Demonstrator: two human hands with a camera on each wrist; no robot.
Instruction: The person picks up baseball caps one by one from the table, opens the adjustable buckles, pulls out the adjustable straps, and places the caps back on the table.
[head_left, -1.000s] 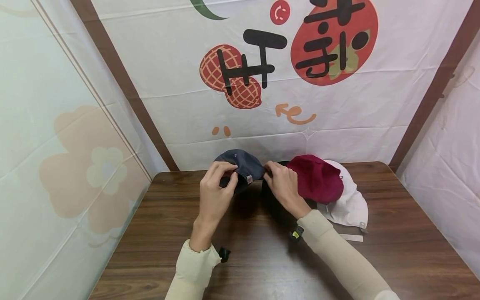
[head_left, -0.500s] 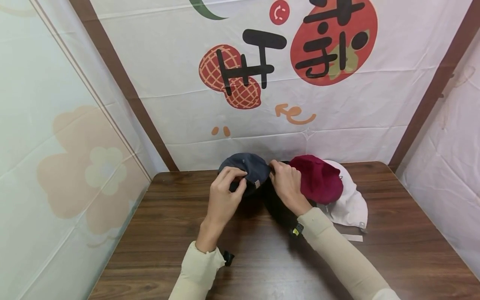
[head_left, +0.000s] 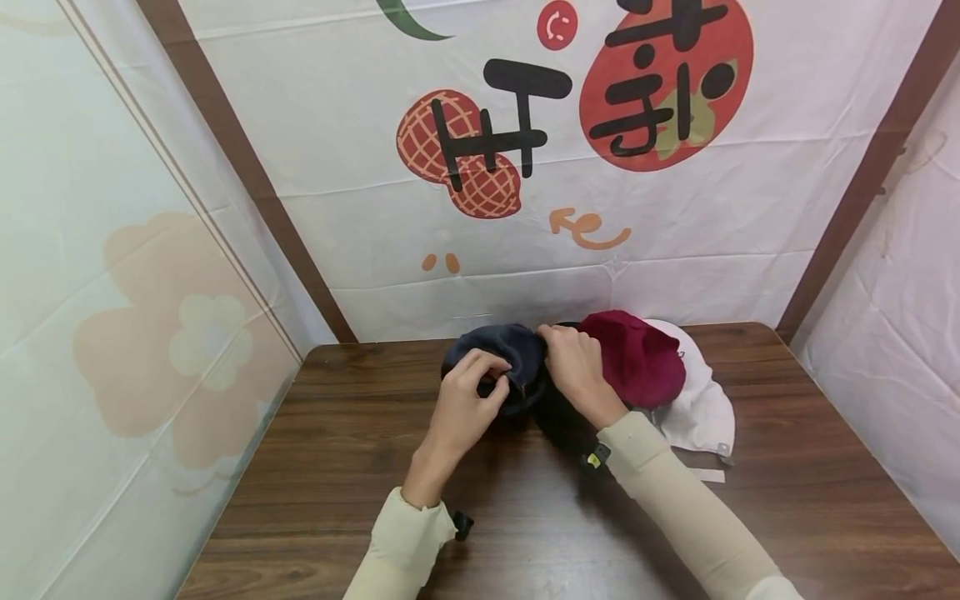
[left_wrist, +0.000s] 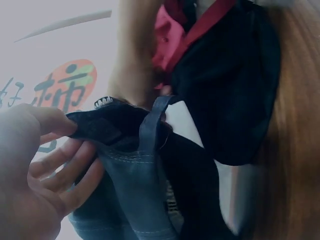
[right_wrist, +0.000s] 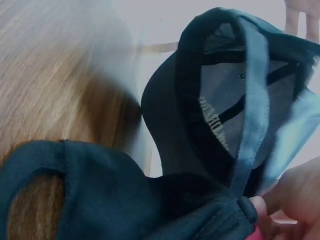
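Observation:
A navy baseball cap [head_left: 498,343] is held between both hands near the table's back edge. My left hand [head_left: 467,408] pinches its left edge between thumb and fingers. At its other side, my right hand [head_left: 576,371] pinches the rim, close beside a black cap [head_left: 553,417]. In the left wrist view, the navy cap's back strap [left_wrist: 151,127] and opening show, with left fingers [left_wrist: 65,167] at the rim. The right wrist view looks into the cap's inside [right_wrist: 232,115], where light lettering is visible; right fingertips [right_wrist: 260,207] are at the strap's lower end.
A burgundy cap [head_left: 637,358] lies right of the right hand, partly over a white cap [head_left: 708,404]. A white strip [head_left: 707,475] lies in front of them. The wooden table [head_left: 322,467] ends at a printed cloth backdrop [head_left: 360,233].
The navy cap has come down toward the table and shifted right, tilting as it moved. My left hand has followed it right and nearer; my right hand has shifted slightly right.

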